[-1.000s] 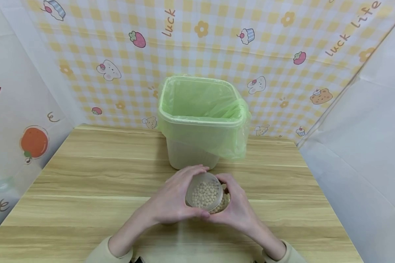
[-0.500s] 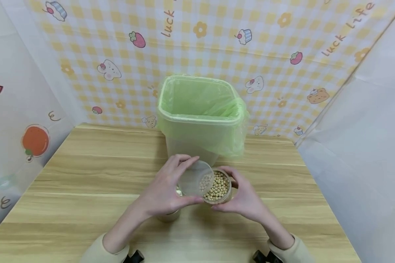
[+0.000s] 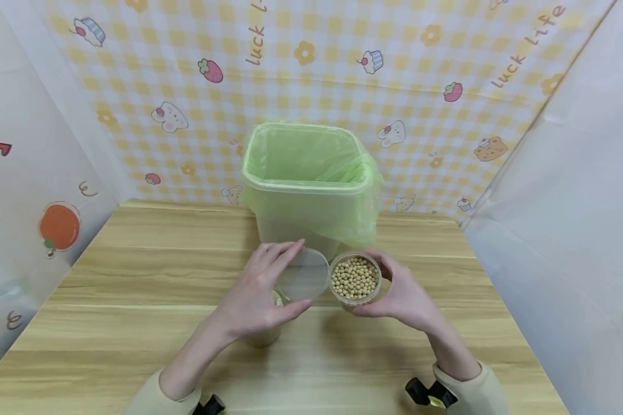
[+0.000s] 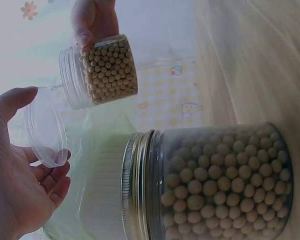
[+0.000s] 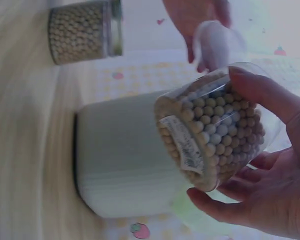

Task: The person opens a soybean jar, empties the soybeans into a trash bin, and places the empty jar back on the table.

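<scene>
My right hand (image 3: 380, 283) grips a small clear plastic jar (image 3: 355, 279) full of pale round beans, held open-topped above the table just in front of the bin. In the right wrist view the jar (image 5: 215, 140) lies across my curled fingers (image 5: 260, 195). Its clear round lid (image 3: 304, 274) is pinched between the thumb and fingers of my left hand (image 3: 296, 278), just left of the jar. The left wrist view shows the lid (image 4: 45, 132) and the jar (image 4: 102, 70) apart. A second bean jar (image 4: 210, 185) with a metal lid stands on the table under my left hand.
A pale bin (image 3: 308, 178) lined with a green bag stands open at the back middle of the wooden table (image 3: 135, 276), close behind both hands. Patterned and white walls close in the table on three sides.
The lid has come off the jar: my left hand has carried it left, and my right hand has moved the open jar right and towards the bin.
</scene>
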Motion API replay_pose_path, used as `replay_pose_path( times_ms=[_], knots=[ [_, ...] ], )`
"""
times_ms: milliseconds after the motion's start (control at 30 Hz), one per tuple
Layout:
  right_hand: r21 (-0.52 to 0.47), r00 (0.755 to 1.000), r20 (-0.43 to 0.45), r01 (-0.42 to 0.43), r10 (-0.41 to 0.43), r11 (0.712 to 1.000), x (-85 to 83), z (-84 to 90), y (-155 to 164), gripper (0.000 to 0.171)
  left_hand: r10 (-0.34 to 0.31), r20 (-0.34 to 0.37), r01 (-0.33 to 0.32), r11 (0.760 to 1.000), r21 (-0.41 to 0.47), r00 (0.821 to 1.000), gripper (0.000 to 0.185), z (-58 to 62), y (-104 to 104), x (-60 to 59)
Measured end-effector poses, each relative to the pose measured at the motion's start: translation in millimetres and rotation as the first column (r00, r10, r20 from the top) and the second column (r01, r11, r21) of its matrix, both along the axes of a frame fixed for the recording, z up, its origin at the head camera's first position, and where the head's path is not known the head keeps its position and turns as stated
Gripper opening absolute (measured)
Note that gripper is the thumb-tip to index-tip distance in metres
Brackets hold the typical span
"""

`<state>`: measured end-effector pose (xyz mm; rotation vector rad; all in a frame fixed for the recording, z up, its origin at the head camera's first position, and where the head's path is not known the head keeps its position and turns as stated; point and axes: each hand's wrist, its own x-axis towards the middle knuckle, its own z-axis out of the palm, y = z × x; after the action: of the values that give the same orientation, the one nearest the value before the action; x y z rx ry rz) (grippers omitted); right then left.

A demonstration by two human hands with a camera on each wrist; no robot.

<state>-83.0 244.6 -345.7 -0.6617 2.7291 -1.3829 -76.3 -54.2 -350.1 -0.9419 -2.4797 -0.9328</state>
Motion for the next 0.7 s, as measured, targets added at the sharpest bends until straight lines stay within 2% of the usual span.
replay_pose_path(
  times_ms=[267,400,567,700],
  knots=[
    [0.008,0.998,0.037,0.041,-0.041,0.999,-1.2,13.4,15.9,0.094,0.031,0.034,-0.028,0.995,-0.095,0.999,0.096,-5.2,9.4,3.9],
    [0.013,0.997,0.052,0.061,-0.061,0.998,0.5,19.1,21.3,0.094,0.035,0.023,-0.031,0.989,-0.144,0.999,0.097,-11.0,15.3,6.4],
    [-0.008,0.995,0.06,0.084,-0.084,0.996,1.8,24.0,26.6,0.094,0.009,-0.016,-0.012,0.983,-0.185,1.0,0.098,-19.4,23.7,9.1],
    [-0.022,0.993,0.067,0.1,-0.098,0.995,3.9,26.1,31.1,0.093,-0.01,-0.022,0.004,0.968,-0.251,1.0,0.099,-26.6,32.2,11.8]
  ],
)
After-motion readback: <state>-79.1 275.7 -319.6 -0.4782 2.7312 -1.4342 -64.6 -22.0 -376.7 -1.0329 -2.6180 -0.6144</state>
